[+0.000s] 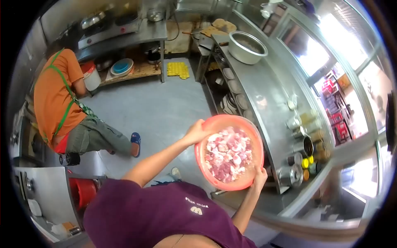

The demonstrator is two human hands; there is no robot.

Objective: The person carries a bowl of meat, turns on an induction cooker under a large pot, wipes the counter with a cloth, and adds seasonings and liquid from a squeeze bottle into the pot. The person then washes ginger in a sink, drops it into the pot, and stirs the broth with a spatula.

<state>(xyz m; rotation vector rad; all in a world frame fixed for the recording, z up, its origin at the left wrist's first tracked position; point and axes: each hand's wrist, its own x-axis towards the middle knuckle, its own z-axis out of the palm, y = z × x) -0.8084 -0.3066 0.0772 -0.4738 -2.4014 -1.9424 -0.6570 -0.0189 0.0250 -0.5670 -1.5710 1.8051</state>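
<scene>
A pink plastic basin [199, 159] is held out in front of my purple shirt. Chunks of raw pinkish meat [228, 153] with pale fat lie inside it. My left hand [197, 132] grips the rim at the upper left, with the fingers partly hidden by the basin. On the lower right side, my right hand [259, 176] is closed around the rim, its fingers mostly out of sight beneath. The basin is tipped towards the camera and is off the floor, beside the steel counter.
A steel counter [264, 95] on the right bears a large metal basin [248, 47] and several jars and pots. At the left a person in an orange shirt [58, 91] bends by a white bucket [91, 76]. A yellow mat [178, 70] lies on the grey floor [165, 103].
</scene>
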